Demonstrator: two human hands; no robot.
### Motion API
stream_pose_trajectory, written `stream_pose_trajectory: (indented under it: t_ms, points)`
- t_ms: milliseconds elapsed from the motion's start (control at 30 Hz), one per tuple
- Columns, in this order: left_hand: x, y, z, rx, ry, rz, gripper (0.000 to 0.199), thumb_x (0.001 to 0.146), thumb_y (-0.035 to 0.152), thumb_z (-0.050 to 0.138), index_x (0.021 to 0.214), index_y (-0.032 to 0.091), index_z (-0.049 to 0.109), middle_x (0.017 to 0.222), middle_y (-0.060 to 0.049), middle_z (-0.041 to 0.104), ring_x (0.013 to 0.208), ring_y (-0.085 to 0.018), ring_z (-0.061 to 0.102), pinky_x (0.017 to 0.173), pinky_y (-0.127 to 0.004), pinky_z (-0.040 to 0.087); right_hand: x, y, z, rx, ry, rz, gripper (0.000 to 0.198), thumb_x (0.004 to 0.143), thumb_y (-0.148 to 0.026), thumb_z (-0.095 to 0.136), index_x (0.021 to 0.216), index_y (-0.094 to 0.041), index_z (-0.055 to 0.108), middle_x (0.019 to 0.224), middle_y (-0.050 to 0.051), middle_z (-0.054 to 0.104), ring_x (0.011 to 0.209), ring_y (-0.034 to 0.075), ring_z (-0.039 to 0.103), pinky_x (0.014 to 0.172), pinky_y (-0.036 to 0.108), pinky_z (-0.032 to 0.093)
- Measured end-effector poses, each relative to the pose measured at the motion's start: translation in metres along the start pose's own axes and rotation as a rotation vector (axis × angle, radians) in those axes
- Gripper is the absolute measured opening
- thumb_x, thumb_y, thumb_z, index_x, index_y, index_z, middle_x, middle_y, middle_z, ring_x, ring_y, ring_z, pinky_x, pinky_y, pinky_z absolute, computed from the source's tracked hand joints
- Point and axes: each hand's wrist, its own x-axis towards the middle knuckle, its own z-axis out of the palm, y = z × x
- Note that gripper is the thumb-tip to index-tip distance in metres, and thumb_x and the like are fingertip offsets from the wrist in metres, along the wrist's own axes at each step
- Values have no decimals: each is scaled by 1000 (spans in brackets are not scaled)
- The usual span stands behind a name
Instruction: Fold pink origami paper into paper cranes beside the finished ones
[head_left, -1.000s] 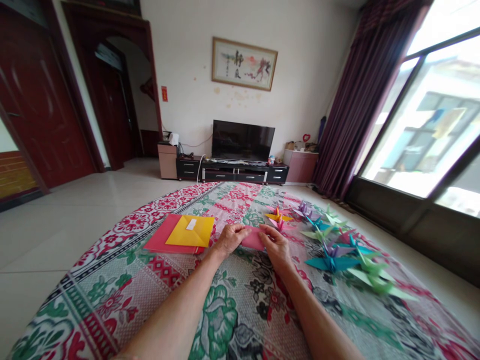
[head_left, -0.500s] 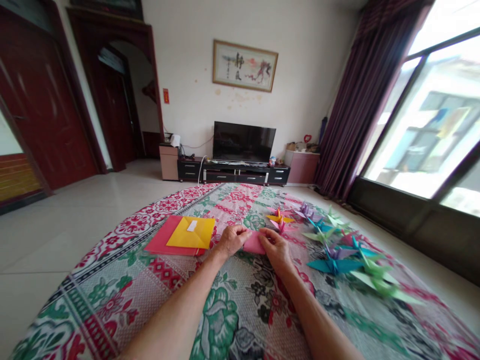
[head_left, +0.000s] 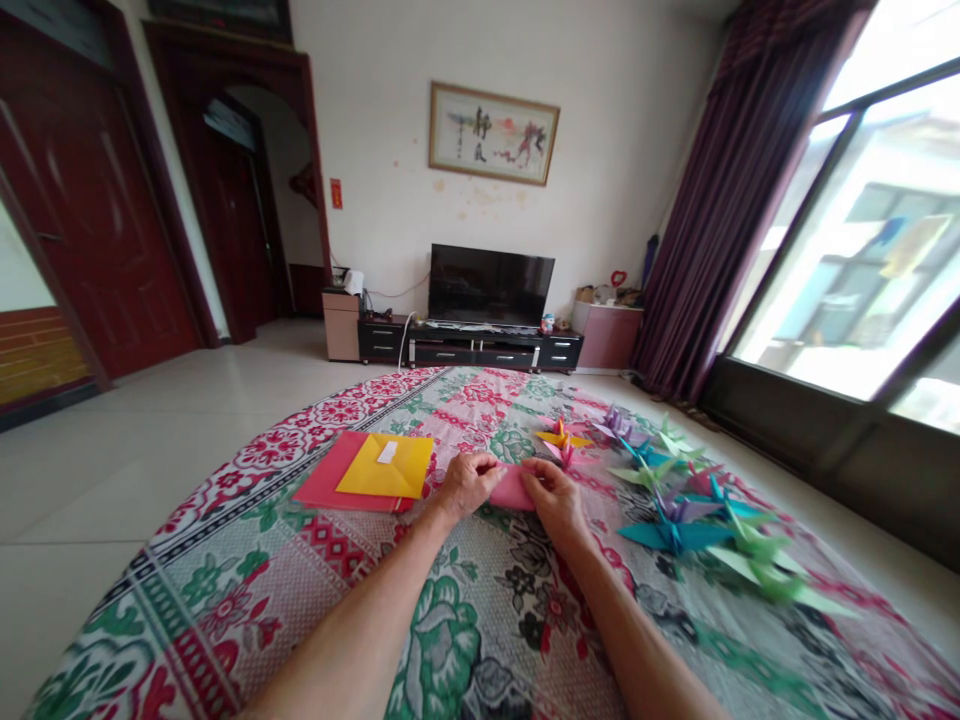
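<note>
A small folded piece of pink origami paper is held between my two hands, just above the patterned tablecloth. My left hand pinches its left edge with thumb and fingers. On the opposite side, my right hand grips the upper right edge, fingers bent. Beyond my right hand sit a yellow paper crane and a pink paper crane. To the left of my left hand lies a yellow sheet packet with a white label, on top of red-pink paper.
Several folded cranes spread over the right of the table, among them a blue crane, a green crane and a purple crane. The floral tablecloth covers the round table. A television stands beyond it.
Both hands keep their pinch on the pink paper, with hardly any finger movement. The whole view has shifted very slightly.
</note>
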Motion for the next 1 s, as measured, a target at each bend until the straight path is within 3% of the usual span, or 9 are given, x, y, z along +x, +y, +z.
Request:
stream_pose_trajectory:
  t_ms: [200,300,467,633,1000]
  points:
    - [-1,5,-3,11,12,-42,24,75,33,51,75,15,68,64,-1,65,62,-12,55,57,-21,40,0,3,1,8,-10,2,42,61,-46,62,87,-13,65,65,1,62,50,10,47,45,21,36]
    - [-1,5,-2,127,71,-21,19,75,28,51,72,17,68,70,-1,66,68,-12,57,64,-21,42,3,12,2,-27,-27,-32,40,63,-43,60,89,-13,65,65,1,62,51,11,48,45,21,37]
    - [4,-7,6,389,142,9,14,73,21,55,67,19,67,78,-3,64,76,-12,57,72,-22,42,10,25,4,-325,-22,-184,29,70,-32,52,88,-14,65,74,4,65,63,14,55,59,25,43]
    - [6,-13,11,512,96,41,15,74,19,55,67,18,68,79,-5,61,83,-15,55,79,-24,42,12,24,4,-581,-41,-283,28,71,-23,46,89,-14,65,83,6,64,71,15,56,68,26,43]
    - [-1,-6,15,653,81,110,21,79,18,48,67,16,64,79,-7,57,83,-17,52,79,-27,42,8,26,6,-763,-62,-269,31,73,-17,46,101,-14,59,92,9,57,74,16,55,72,27,43]
